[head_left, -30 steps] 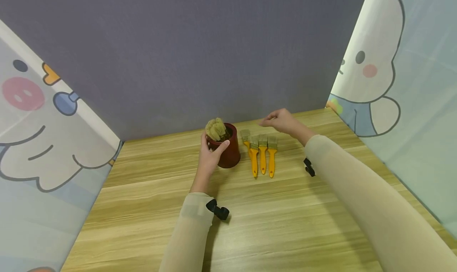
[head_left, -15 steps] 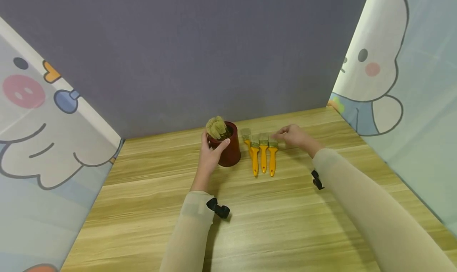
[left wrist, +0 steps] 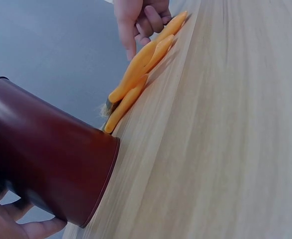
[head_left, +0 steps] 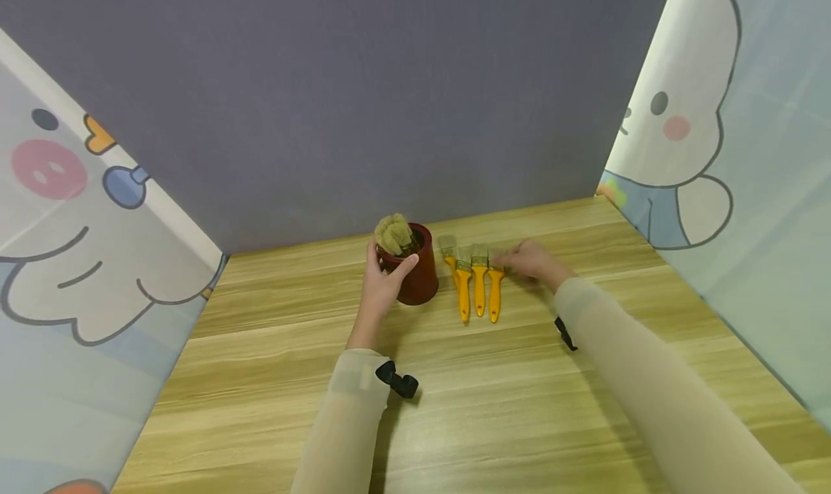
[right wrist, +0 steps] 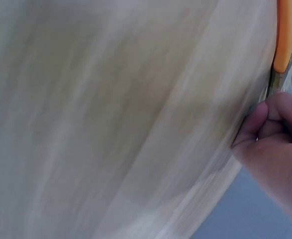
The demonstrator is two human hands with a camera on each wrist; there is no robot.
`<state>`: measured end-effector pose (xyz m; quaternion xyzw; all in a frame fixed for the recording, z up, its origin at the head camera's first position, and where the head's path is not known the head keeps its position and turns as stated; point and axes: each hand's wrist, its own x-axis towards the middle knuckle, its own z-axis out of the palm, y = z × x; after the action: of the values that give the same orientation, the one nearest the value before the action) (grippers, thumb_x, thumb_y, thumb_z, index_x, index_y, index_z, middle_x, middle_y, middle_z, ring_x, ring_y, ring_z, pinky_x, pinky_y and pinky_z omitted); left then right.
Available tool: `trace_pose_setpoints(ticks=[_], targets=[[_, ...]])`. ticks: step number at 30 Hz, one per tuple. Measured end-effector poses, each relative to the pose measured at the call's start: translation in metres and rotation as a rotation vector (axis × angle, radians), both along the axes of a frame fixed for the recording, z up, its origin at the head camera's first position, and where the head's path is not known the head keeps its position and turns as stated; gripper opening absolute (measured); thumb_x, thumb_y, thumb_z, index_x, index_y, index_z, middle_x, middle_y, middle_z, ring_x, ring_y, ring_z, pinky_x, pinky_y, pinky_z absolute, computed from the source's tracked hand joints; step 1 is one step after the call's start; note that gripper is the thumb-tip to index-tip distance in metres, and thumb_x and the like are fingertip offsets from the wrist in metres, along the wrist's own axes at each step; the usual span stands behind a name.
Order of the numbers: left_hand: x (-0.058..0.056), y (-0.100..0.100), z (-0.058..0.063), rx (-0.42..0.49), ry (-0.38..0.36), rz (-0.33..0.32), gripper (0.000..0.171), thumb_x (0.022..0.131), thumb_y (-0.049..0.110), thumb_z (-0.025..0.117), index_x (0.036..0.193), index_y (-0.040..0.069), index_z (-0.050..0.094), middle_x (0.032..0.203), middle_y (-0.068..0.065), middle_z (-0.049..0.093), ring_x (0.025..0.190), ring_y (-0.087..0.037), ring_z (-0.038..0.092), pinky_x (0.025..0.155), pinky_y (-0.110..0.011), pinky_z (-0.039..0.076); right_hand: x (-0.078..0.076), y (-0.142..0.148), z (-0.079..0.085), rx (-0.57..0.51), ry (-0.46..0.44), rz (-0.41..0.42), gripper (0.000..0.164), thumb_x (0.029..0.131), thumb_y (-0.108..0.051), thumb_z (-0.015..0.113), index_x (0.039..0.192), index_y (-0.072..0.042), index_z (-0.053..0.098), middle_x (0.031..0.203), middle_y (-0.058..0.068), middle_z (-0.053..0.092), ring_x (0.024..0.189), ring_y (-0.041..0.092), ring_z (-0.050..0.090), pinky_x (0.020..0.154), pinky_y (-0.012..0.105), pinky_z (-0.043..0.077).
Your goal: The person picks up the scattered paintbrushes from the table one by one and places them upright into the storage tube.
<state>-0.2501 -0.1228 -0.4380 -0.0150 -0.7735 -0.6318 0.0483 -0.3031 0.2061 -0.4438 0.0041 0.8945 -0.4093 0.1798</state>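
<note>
Fingers [head_left: 508, 262] of right hand [head_left: 531, 259] now lower, at rightmost brush [head_left: 495, 288]

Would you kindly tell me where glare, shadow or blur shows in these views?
Head: a pale sheen lies on the table, and a dark shadow runs beside the left sleeve; left wrist: soft highlights streak the red pot; right wrist: the table's grain looks smeared.

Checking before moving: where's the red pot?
In the head view, the red pot sits below centre, gripped by the left hand, left of the brushes.
</note>
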Motion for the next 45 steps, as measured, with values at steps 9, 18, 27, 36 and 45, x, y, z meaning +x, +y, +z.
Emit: trace_pose_setpoints(ticks=[9,18,27,36,45], targets=[[0.002,0.001,0.000,0.000,0.002,0.003,0.101,0.087,0.064,0.082,0.164,0.053,0.018,0.171,0.000,0.035,0.157,-0.032,0.040,0.125,-0.061,0.039,-0.004,-0.011,-0.003,0.104,0.010,-0.042,0.057,0.096,-0.050,0.073,0.059,-0.021,0.040,0.053,-0.008,0.030,0.049,0.011,0.031,0.049,0.028,0.035],[0.002,-0.002,-0.001,0.006,-0.014,0.014,0.105,0.086,0.064,0.081,0.166,0.051,0.015,0.175,-0.001,0.029,0.160,-0.033,0.035,0.127,-0.060,0.036,-0.005,-0.010,-0.002,0.073,0.018,-0.028,0.057,0.093,-0.043,0.080,0.059,-0.021,0.040,0.052,-0.009,0.031,0.050,0.010,0.032,0.050,0.026,0.035],[0.006,-0.003,0.001,0.015,-0.017,0.019,0.105,0.087,0.063,0.081,0.167,0.051,0.013,0.174,0.000,0.030,0.159,-0.032,0.036,0.127,-0.061,0.037,-0.007,-0.005,-0.001,0.052,0.017,0.004,0.053,0.094,-0.036,0.078,0.059,-0.022,0.042,0.050,-0.009,0.035,0.048,0.009,0.035,0.051,0.026,0.038],[0.004,-0.003,0.002,0.022,0.004,0.014,0.103,0.087,0.063,0.082,0.165,0.052,0.017,0.173,0.000,0.031,0.158,-0.033,0.037,0.126,-0.061,0.038,-0.007,-0.001,-0.001,0.006,0.012,-0.031,0.043,0.096,-0.033,0.076,0.062,-0.017,0.055,0.048,-0.010,0.039,0.047,0.008,0.038,0.051,0.025,0.037],[0.002,0.002,0.001,0.013,-0.008,0.001,0.103,0.086,0.064,0.082,0.165,0.053,0.016,0.174,0.000,0.031,0.159,-0.034,0.036,0.126,-0.061,0.038,0.002,0.007,-0.005,-0.093,0.022,-0.097,0.044,0.096,-0.034,0.075,0.059,-0.020,0.056,0.047,-0.011,0.036,0.047,0.009,0.035,0.052,0.027,0.038]])
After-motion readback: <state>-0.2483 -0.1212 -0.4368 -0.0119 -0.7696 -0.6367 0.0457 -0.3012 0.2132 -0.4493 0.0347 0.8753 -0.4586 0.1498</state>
